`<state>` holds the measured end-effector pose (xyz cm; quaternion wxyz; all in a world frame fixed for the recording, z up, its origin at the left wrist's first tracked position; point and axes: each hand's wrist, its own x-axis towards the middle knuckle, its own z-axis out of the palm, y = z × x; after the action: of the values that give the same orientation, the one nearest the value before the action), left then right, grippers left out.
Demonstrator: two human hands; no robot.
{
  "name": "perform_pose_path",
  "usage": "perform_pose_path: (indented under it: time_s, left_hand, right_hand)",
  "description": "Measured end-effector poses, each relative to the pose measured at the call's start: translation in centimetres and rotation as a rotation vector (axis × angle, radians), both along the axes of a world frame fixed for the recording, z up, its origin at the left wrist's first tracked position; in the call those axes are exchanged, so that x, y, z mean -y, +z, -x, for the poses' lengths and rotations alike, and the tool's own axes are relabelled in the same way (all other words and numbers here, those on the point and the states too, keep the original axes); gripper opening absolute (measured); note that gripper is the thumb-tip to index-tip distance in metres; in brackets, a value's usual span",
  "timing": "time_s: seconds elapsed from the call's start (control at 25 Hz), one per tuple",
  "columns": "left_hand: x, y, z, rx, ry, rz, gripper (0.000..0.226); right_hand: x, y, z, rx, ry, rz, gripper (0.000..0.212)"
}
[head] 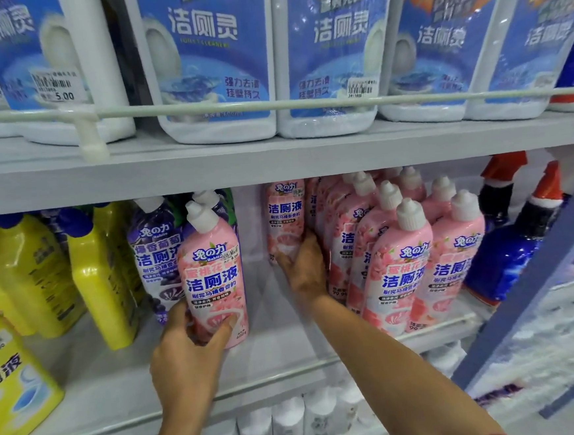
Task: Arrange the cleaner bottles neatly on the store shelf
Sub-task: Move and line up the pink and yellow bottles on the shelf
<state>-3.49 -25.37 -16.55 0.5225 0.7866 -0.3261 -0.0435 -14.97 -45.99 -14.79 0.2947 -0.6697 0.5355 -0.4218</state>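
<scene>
My left hand (189,348) grips the lower part of a pink cleaner bottle (214,271) with a white cap, upright near the front of the middle shelf (281,341). Deeper in, my right hand (303,267) holds a second pink bottle (284,217) by its base; its top is hidden behind the shelf board above. Right of that hand, several pink bottles (406,266) stand packed in rows. A purple bottle (155,258) stands just behind the left-hand bottle.
Yellow cleaner bottles (101,276) fill the shelf's left. Blue bottles with red caps (508,251) stand at the right beside a blue upright post (538,283). Large blue-and-white toilet cleaner jugs (211,62) line the upper shelf behind a rail. White bottles (288,423) sit on the shelf below.
</scene>
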Motion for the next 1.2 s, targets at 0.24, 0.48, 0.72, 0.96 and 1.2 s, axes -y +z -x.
perform_pose_path:
  time_s: [0.24, 0.48, 0.72, 0.96, 1.2]
  left_hand:
    - [0.7, 1.0, 1.1, 0.019, -0.052, -0.04, 0.055]
    - [2.6, 2.4, 3.7, -0.155, -0.458, 0.01, 0.05]
    - [0.3, 2.6, 1.7, -0.269, -0.387, 0.165, 0.051]
    - [-2.8, 2.1, -2.4, -0.318, -0.277, 0.211, 0.053]
    - [-5.0, 1.1, -4.4, -0.303, -0.291, 0.174, 0.067]
  right_hand:
    - [-3.7, 1.1, 2.7, 0.118, 0.163, 0.052, 0.031]
    - [-8.6, 2.4, 6.2, 0.368, 0.36, -0.027, 0.043]
    - [-11.2, 0.5, 4.2, 0.223, 0.111, 0.095, 0.083]
    - [-9.7, -0.1, 1.6, 0.215, 0.009, 0.07, 0.083]
    - [-3.8, 1.2, 0.6, 0.203, -0.117, 0.083, 0.076]
